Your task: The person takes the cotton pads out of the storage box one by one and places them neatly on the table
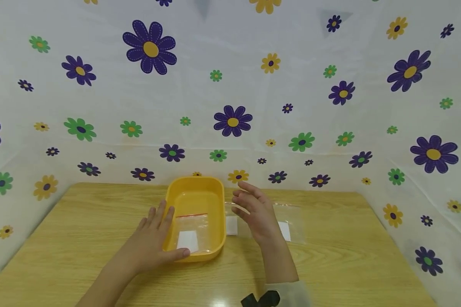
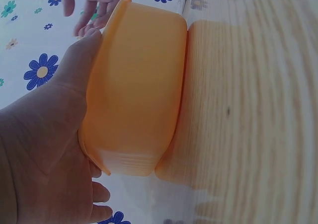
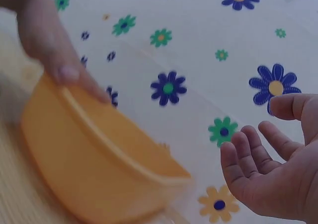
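- At the far left, the wooden table (image 1: 80, 221) was flat, with a flowery cloth (image 1: 199, 94) behind it.
- The left hand (image 1: 147, 241) was on the tub's near left corner. Its fingers were spread apart along the left side, and its thumb lay on the near rim. It touched the tub but did not squeeze it tight.
- The yellow tub (image 1: 192, 202) sat on the table between the two hands, near the back edge. It looked like light, stiff plastic, smooth and maybe a bit slippery. The rim looked like the best place to hold it, with one hand on each side.
- In the tub lay a clear bag (image 1: 202, 238) with a red line at the top and a white patch low down. It looked thin, soft and very light, and it could slip or crumple. The top edge seemed the easy part to pinch, but the tub's walls stood around it.
- Just right of the tub, more clear bags (image 1: 296, 226) lay flat, with white patches too.
- The right hand (image 1: 255, 213) hung above them and hid part of them. Its fingers were loosely bent, with gaps between them, and it held nothing.
- Below it was a pale sleeve (image 1: 292, 294).
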`<state>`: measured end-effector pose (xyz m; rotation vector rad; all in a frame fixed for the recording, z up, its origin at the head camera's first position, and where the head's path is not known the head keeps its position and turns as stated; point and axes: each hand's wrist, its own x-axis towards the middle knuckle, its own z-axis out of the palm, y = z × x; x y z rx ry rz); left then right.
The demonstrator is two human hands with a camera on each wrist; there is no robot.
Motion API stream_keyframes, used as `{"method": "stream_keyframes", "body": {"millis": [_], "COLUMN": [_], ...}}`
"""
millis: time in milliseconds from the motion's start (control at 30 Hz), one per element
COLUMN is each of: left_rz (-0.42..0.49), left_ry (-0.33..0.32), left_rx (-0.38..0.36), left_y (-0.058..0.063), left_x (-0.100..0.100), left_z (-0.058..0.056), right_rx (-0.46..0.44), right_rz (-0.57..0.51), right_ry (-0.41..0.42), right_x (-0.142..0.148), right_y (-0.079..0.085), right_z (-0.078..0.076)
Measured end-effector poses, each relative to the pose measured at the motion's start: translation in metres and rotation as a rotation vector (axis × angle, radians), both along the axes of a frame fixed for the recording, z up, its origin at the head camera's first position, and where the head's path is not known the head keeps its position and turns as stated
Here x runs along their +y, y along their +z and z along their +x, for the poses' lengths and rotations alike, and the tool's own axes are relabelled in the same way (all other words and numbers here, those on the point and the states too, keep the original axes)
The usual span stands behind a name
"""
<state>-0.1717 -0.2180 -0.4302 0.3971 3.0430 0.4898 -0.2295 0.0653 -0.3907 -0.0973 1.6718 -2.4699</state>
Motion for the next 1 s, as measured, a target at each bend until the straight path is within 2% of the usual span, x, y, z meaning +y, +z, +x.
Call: {"method": "stream_keyframes", "body": {"millis": [67,267,633,1000], "left_rz": [-0.003,-0.010,-0.005,-0.007], "left_ry": [-0.001,-0.010,-0.003,-0.003], "left_rx": [0.003,0.015,0.021,0.024], "left_y": [-0.001,-0.004,-0.004,-0.003], "left_x": [0.000,0.000,-0.001,-0.001], "left_z": [0.000,-0.001,0.000,-0.001], "right_rx": [0.005,-0.007,-0.063,-0.092], "right_rz": [-0.014,0.044,-0.030,-0.013], "right_ry": [0.025,0.088,0.137,0.138], "right_x": [-0.011,-0.032,-0.039,-0.044], "right_y": [0.001,-0.004,-0.007,-0.008], "right_z": [0.003,0.011,0.010,0.011]}}
